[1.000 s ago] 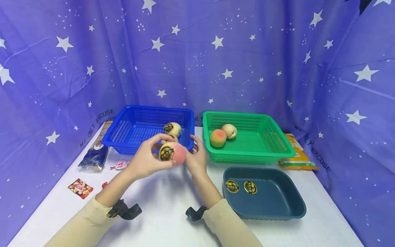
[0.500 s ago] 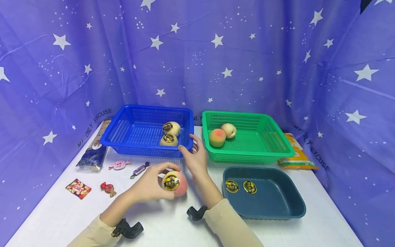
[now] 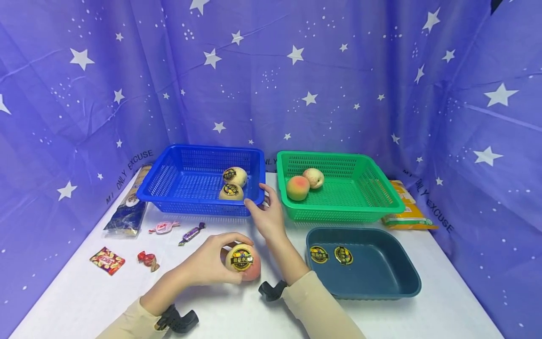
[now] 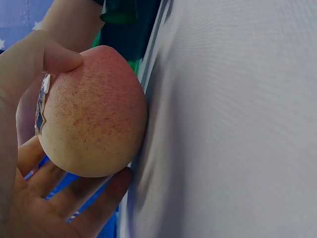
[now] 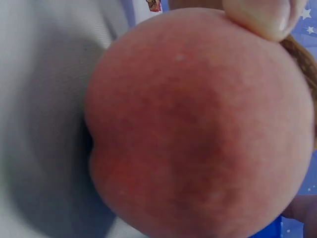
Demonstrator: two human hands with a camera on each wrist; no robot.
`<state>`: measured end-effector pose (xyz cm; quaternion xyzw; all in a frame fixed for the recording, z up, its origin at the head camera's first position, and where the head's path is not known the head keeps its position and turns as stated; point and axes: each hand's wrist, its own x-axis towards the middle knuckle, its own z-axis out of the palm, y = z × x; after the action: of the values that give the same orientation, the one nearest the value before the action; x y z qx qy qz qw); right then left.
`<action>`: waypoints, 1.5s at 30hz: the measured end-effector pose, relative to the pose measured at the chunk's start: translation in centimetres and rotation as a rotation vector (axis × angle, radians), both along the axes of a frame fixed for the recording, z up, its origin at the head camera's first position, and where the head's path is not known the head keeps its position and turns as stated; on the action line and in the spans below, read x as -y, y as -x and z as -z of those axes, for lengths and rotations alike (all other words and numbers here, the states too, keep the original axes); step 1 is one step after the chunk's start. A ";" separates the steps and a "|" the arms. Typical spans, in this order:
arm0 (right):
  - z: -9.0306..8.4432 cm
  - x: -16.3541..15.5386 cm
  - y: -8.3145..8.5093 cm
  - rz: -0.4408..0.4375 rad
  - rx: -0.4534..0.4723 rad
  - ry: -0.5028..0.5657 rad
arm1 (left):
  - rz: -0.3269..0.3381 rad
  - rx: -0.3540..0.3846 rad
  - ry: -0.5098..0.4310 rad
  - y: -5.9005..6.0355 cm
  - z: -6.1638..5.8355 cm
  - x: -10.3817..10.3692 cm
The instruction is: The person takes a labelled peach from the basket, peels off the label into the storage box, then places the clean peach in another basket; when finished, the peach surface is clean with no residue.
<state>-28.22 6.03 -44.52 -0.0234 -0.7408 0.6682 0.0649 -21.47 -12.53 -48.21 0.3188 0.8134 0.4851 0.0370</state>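
My left hand (image 3: pixel 211 264) holds a pink and cream peach (image 3: pixel 252 270) with a black and gold sticker, low over the white table in front of the baskets. Thumb and fingers lie on opposite sides of the peach (image 4: pixel 99 116) in the left wrist view; whether it touches the cloth I cannot tell. Pink skin of the same peach (image 5: pixel 193 129) fills most of the right wrist view. My right hand (image 3: pixel 271 220) grips the front right corner of the blue basket (image 3: pixel 190 206). Two stickered peaches, one behind (image 3: pixel 239 176) and one in front (image 3: pixel 231 193), lie inside that basket.
A green basket (image 3: pixel 338 214) holding two peaches stands back right, with a dark teal basin (image 3: pixel 368 270) before it. Several wrapped candies, including a purple one (image 3: pixel 192 234), lie at left. A dark blue packet (image 3: pixel 127 214) and an orange packet (image 3: pixel 408 214) flank the baskets.
My left hand has brought the peach down from in front of the blue basket toward the near side of the table, then slightly right. My right hand has stayed at the basket corner.
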 end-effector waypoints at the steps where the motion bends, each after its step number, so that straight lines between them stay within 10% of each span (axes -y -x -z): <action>1: -0.1 -0.1 -0.1 -0.015 0.006 -0.028 | 0.002 -0.005 -0.001 0.0 0.1 0.0; 10: -5.6 -3.3 -3.2 -0.194 0.123 -0.615 | 0.005 0.013 0.001 0.2 0.4 -0.1; 22: -6.2 -4.8 -8.3 -0.676 -0.234 -0.886 | 0.070 0.018 0.028 0.0 0.0 0.3; 45: -4.1 -3.8 -9.4 -0.616 -0.360 -1.002 | 0.038 0.045 0.019 0.0 0.1 0.9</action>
<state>-18.78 9.79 -40.38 0.3383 -0.9149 0.2204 -0.0039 -21.44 -13.48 -48.30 0.3230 0.8108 0.4834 0.0675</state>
